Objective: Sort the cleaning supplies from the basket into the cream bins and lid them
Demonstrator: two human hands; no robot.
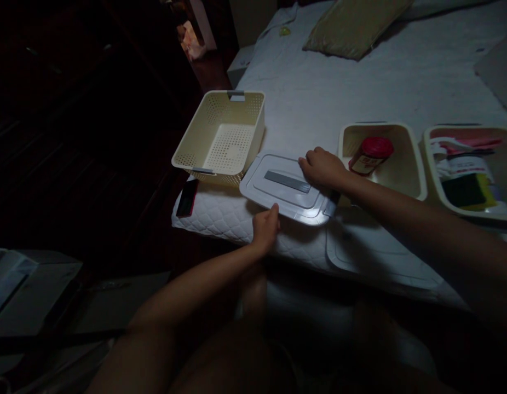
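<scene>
Between my two hands is a pale plastic box lid (278, 200) with a grey strip across its middle. My left hand (265, 229) grips its near edge, thumb on top. On the far right side, my right hand (322, 167) is closed over the lid's edge; its fingertips are partly hidden. Beyond the lid's left end stands a cream perforated basket (257, 128) with nothing in it. To the right, a cream bin (415, 158) holds a jar with a red lid (373, 152), tilted inside.
Another bin (438, 189) at the far right holds a sponge (467, 191), bottles and pink items. A second lid (372, 251) lies on the bed's near edge. A dark phone (187, 198) lies by the basket. A pillow (356, 27) rests on the bed (360, 87).
</scene>
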